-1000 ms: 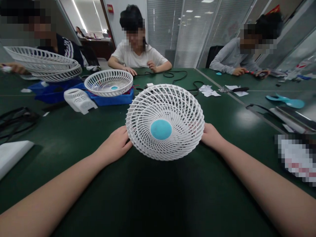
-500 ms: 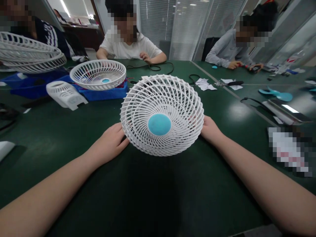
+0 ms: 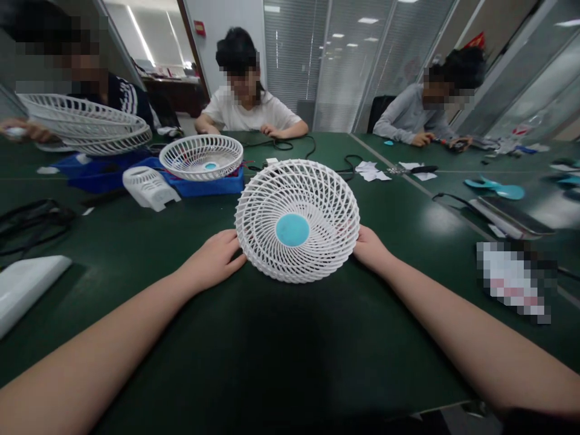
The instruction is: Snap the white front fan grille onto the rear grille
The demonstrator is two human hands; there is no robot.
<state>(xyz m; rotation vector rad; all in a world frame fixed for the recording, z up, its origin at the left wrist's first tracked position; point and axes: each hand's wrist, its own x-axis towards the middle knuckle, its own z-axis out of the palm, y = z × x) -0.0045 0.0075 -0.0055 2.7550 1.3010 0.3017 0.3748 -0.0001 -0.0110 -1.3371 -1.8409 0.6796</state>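
Straight ahead a round white fan grille (image 3: 321, 199) with a blue centre disc (image 3: 292, 230) is tilted up on the green table (image 3: 217, 338), its disc side facing me. At its left rim my left hand (image 3: 220, 257) is closed, the fingertips hidden behind the grille. My right hand (image 3: 371, 248) grips the opposite rim, and its fingers also pass out of sight behind the slats. Whether anything lies behind the grille cannot be seen.
Back left, another white grille (image 3: 202, 145) rests on a blue bin (image 3: 208, 186) beside a white plastic housing (image 3: 150, 187). More grilles (image 3: 86, 121) are stacked farther left. Blue fan blades (image 3: 496, 187), paper scraps (image 3: 372, 171) and cables lie rightward. Three people sit around the table.
The camera view dips, then swings back up, shifting the whole scene. Both hands keep hold of the grille, which looks slightly smaller now. The person opposite has lowered a hand towards the table.
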